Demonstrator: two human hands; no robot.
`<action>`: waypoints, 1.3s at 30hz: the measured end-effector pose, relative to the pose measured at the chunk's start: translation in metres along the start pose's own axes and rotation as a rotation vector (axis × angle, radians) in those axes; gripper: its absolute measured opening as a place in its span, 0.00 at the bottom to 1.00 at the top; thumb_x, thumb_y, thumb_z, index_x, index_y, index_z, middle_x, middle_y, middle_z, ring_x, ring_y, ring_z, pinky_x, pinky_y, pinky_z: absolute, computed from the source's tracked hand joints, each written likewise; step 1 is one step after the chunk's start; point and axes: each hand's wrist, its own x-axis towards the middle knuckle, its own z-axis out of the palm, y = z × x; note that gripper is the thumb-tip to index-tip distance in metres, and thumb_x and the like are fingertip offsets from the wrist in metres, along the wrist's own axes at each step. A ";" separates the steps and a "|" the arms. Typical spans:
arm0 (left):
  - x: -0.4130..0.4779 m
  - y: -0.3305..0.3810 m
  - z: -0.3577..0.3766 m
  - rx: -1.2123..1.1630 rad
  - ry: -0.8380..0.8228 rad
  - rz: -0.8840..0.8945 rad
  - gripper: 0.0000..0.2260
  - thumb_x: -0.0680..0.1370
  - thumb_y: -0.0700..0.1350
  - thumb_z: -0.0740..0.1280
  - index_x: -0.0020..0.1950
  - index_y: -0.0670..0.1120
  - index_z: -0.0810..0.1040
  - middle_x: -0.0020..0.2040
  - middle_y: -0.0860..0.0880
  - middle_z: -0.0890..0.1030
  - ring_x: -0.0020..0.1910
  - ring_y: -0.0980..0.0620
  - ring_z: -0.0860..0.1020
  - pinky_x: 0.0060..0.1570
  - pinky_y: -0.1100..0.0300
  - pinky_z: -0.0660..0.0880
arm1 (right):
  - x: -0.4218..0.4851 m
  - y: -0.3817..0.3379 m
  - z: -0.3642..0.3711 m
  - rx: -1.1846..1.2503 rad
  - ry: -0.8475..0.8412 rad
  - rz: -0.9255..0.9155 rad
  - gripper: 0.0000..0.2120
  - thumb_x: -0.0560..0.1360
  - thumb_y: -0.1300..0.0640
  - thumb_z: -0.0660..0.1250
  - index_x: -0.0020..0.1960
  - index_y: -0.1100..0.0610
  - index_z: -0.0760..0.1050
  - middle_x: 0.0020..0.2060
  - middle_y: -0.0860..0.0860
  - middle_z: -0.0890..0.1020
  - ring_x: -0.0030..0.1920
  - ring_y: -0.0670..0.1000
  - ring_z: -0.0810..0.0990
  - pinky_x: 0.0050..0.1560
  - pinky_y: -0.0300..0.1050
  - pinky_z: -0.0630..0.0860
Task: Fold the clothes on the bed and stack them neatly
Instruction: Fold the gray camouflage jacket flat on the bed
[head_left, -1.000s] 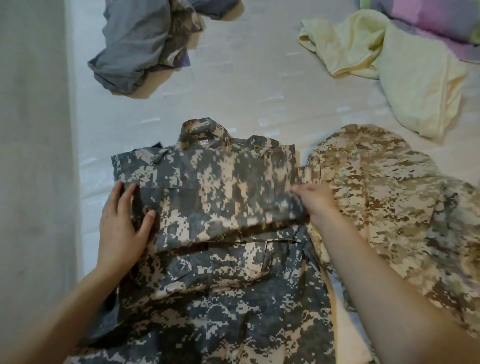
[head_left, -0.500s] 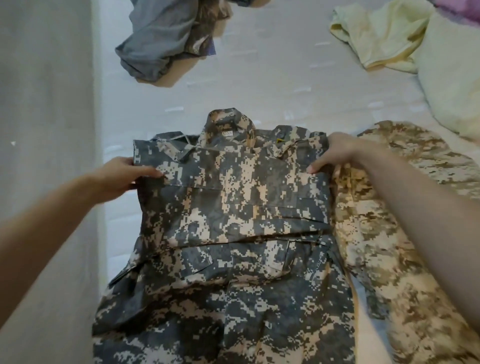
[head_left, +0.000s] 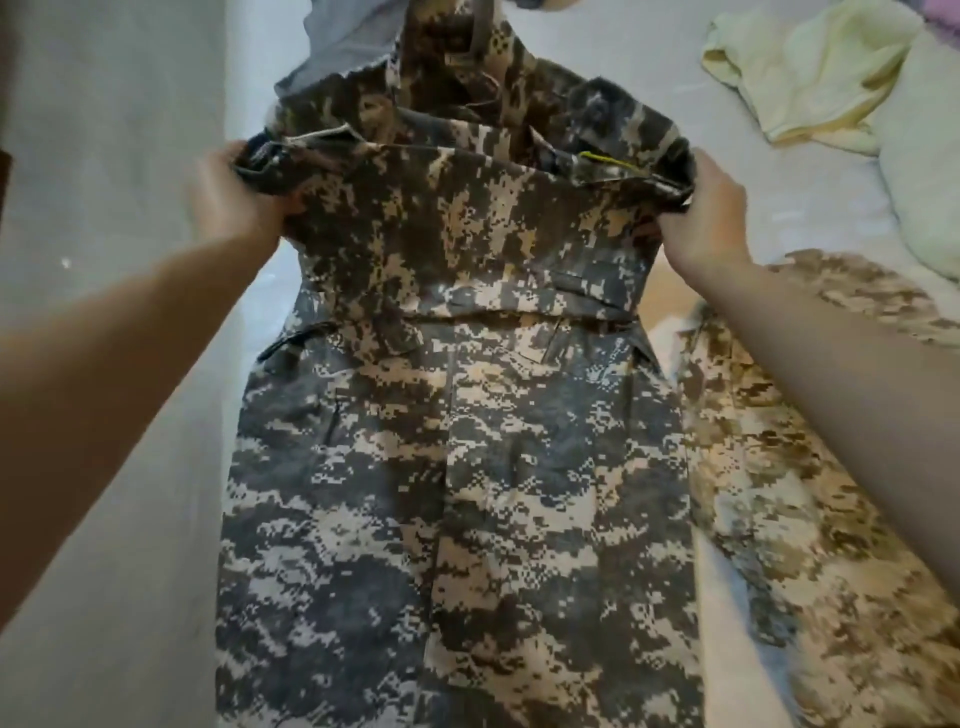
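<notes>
Your left hand (head_left: 234, 200) is curled tight round the left shoulder of the grey camouflage jacket (head_left: 467, 415), fingers tucked under the bunched cloth and thumb on top. That grip takes the folded-in sleeve along with the shoulder, so the fold should not fall open as you lift.

The jacket hangs between your hands. Its top edge is raised off the bed (head_left: 623, 41) and its collar stands up behind that edge, while its long lower half lies flat toward you. Holding both shoulders level looks like the start of bringing the top down over the bottom.

Your right hand (head_left: 706, 218) matches the left, closed on the right shoulder with the cloth gathered in its fingers. Just beside that arm lies the tan camouflage garment (head_left: 805, 519), spread out and touching the jacket's right edge; I judge it has yet to be folded. Farther right, near the top corner, the pale yellow cloth (head_left: 810, 88) sits crumpled, well apart from your work.

Half a second ago the jacket lay flat on the bed, and your hands only rested at its shoulder edges. Now they have closed and lifted, and the chest has come up toward you. The raised collar now hides most of the grey garment (head_left: 332, 47) behind it.
</notes>
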 end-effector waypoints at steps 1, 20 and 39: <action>-0.007 0.000 -0.005 -0.020 0.040 -0.014 0.13 0.73 0.40 0.70 0.56 0.40 0.79 0.54 0.43 0.82 0.51 0.51 0.79 0.52 0.55 0.77 | -0.014 -0.002 -0.010 0.064 0.017 -0.026 0.13 0.73 0.67 0.61 0.56 0.60 0.75 0.50 0.54 0.80 0.48 0.43 0.74 0.39 0.30 0.66; -0.307 -0.152 -0.095 -0.420 -0.307 -0.969 0.15 0.78 0.36 0.59 0.64 0.43 0.73 0.50 0.43 0.77 0.40 0.51 0.76 0.37 0.59 0.72 | -0.335 0.063 -0.035 0.680 -0.426 1.057 0.22 0.74 0.52 0.68 0.66 0.58 0.69 0.59 0.48 0.76 0.60 0.48 0.74 0.66 0.48 0.67; -0.261 -0.083 0.041 0.788 -0.407 0.378 0.27 0.81 0.60 0.45 0.76 0.54 0.38 0.78 0.49 0.39 0.76 0.50 0.39 0.74 0.47 0.37 | -0.265 -0.014 0.095 -0.647 -0.350 -0.159 0.31 0.79 0.37 0.37 0.77 0.50 0.38 0.75 0.53 0.37 0.75 0.56 0.37 0.73 0.61 0.37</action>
